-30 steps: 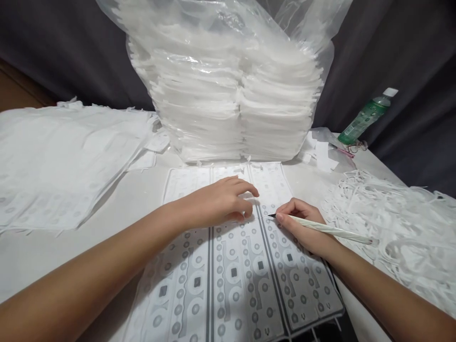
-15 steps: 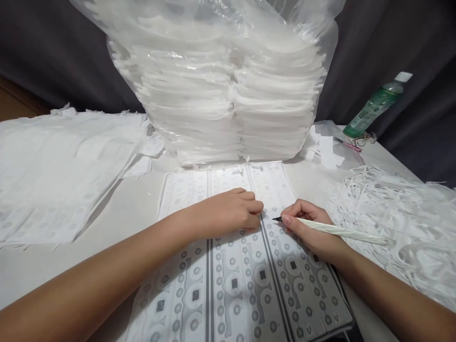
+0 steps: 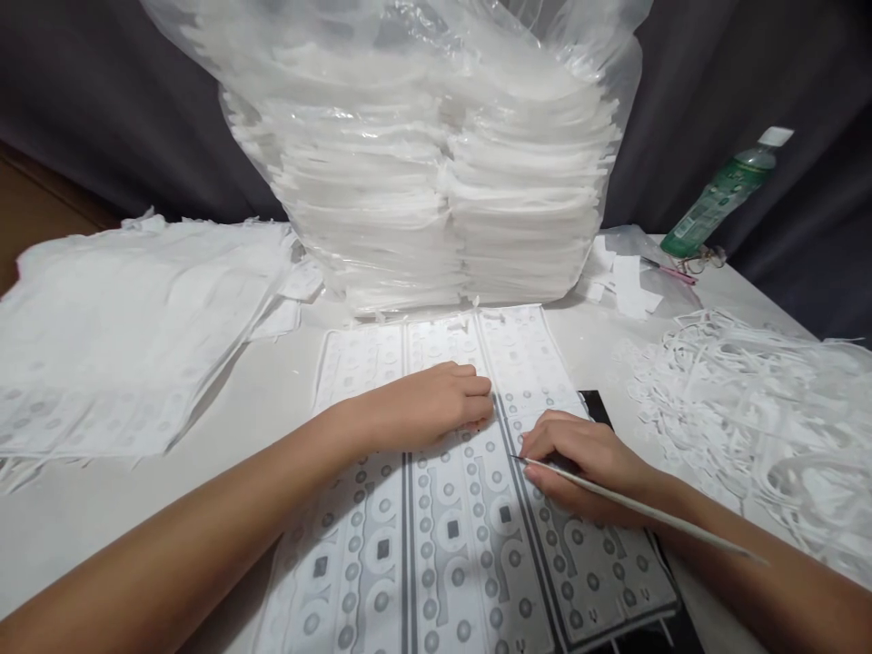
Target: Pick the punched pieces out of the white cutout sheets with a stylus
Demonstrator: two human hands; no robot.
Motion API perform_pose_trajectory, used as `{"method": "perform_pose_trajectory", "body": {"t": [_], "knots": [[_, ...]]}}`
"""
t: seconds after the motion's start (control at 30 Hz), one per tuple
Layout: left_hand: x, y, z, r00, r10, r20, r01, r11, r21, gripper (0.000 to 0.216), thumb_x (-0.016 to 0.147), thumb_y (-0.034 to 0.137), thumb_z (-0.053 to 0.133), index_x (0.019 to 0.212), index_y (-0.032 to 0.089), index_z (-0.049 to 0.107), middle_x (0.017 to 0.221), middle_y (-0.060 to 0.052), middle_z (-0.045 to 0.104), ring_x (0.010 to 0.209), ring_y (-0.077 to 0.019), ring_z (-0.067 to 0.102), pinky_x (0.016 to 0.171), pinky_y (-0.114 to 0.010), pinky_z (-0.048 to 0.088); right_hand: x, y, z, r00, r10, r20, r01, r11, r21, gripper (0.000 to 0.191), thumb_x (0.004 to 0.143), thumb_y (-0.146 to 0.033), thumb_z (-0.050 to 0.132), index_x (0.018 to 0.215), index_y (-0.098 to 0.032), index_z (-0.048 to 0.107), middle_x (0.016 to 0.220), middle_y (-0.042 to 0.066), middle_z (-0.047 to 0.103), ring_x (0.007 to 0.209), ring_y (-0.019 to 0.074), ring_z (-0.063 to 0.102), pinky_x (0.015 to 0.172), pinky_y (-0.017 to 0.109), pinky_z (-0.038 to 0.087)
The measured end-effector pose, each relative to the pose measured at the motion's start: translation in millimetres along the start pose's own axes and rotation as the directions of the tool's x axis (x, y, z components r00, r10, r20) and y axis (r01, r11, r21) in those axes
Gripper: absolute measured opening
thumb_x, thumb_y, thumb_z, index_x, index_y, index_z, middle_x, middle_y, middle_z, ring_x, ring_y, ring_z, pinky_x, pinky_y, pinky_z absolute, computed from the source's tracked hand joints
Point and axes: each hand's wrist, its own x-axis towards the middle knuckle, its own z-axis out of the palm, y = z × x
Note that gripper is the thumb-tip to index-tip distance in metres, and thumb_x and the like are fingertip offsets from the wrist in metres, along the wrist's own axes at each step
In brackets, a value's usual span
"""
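A white sheet (image 3: 436, 481) with rows of grey rings, dark squares and wavy shapes lies flat before me. My left hand (image 3: 442, 404) rests on its middle, fingers curled down and pressed together; whatever is under the fingertips is hidden. Just right of it, my right hand (image 3: 586, 463) is closed around a slim white-handled tool with a thin dark pointed tip (image 3: 613, 495). The tip points left, close to a dark double line on the sheet. Whether it touches the sheet I cannot tell. A black board (image 3: 599, 407) shows from under the sheet's right side.
Behind the sheet stands a clear plastic bag (image 3: 436, 182) packed with stacked white sheets. A sheet pile (image 3: 136, 336) lies left, a tangle of thin white strips (image 3: 756, 400) right. At the back right are a green bottle (image 3: 726, 195), a pink-handled tool (image 3: 678, 274) and paper scraps (image 3: 628, 286).
My right hand has moved down and slightly left with the tool, which is now turned edge-on. More black board shows beside it. My left hand stays nearly where it was on the sheet.
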Motion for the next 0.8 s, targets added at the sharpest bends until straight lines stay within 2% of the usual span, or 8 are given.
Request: {"method": "perform_pose_trajectory", "body": {"t": [0.13,0.2,0.27,0.37,0.5,0.6,0.8], "knots": [[-8.5,-0.8,-6.2,0.992,-0.084,-0.091,0.078,0.995,-0.067,0.017,0.091,0.011,0.041,0.083,0.018,0.054,0.079,-0.002,0.054,0.071,-0.0156,0.042,0.07,-0.029,0.036,-0.8,-1.9,-0.6,0.99,0.127,-0.063,-0.124,0.991,0.046,0.005,0.086,-0.021,0.055,0.081,-0.02,0.056,0.078,0.003,0.063,0.074,0.0141,0.058,0.068,0.028,0.046],[-10.4,0.2,-7.5,0.984,-0.103,-0.142,0.093,0.993,-0.073,0.019,0.093,0.014,0.04,0.084,0.018,0.057,0.078,-0.001,0.055,0.07,-0.0149,0.043,0.073,-0.029,0.036,-1.8,-2.8,-3.6,0.965,0.234,-0.115,-0.221,0.968,0.118,0.009,0.086,-0.025,0.056,0.079,-0.02,0.056,0.076,0.002,0.063,0.069,0.0134,0.058,0.063,0.026,0.045],[-10.3,2.6,-6.4,0.984,-0.102,-0.143,0.094,0.994,-0.057,0.019,0.094,0.018,0.043,0.086,0.019,0.061,0.077,-0.001,0.056,0.07,-0.0148,0.045,0.074,-0.03,0.036,-2.3,-3.1,-9.5,0.916,0.364,-0.171,-0.335,0.926,0.175,0.013,0.086,-0.029,0.057,0.077,-0.02,0.057,0.07,0.001,0.061,0.06,0.0121,0.055,0.054,0.024,0.041],[-8.1,7.7,-1.4,0.992,-0.105,-0.075,0.103,0.994,-0.03,0.017,0.093,0.019,0.047,0.087,0.02,0.063,0.077,-0.001,0.057,0.071,-0.0153,0.047,0.074,-0.031,0.036,-1.0,-1.7,-21.4,0.834,0.512,-0.207,-0.482,0.857,0.18,0.017,0.085,-0.032,0.058,0.074,-0.02,0.056,0.063,-0.001,0.058,0.051,0.0101,0.048,0.046,0.023,0.034],[-5.2,13.5,5.4,0.988,-0.144,-0.06,0.145,0.989,0.02,0.018,0.092,0.013,0.046,0.084,0.019,0.061,0.074,0.0,0.055,0.07,-0.0152,0.046,0.074,-0.031,0.035,3.1,2.7,-30.7,0.769,0.609,-0.193,-0.599,0.793,0.112,0.015,0.081,-0.028,0.06,0.069,-0.019,0.056,0.062,-0.002,0.06,0.053,0.0101,0.049,0.048,0.022,0.036],[-2.8,16.9,10.4,0.984,-0.159,-0.079,0.167,0.979,0.118,0.02,0.089,0.009,0.043,0.08,0.018,0.058,0.075,-0.001,0.055,0.069,-0.0163,0.045,0.071,-0.032,0.033,5.2,4.7,-29.4,0.768,0.615,-0.177,-0.608,0.788,0.098,0.016,0.08,-0.027,0.059,0.067,-0.019,0.057,0.062,-0.002,0.059,0.055,0.0104,0.05,0.051,0.023,0.037],[0.3,21.1,21.1,0.983,-0.147,-0.115,0.178,0.918,0.353,0.022,0.083,0.005,0.036,0.077,0.016,0.054,0.071,-0.005,0.052,0.065,-0.0196,0.044,0.065,-0.034,0.031,5.5,3.8,-22.1,0.821,0.554,-0.136,-0.54,0.832,0.126,0.015,0.081,-0.029,0.06,0.07,-0.019,0.063,0.07,0.001,0.064,0.061,0.0121,0.054,0.054,0.024,0.041]]}}
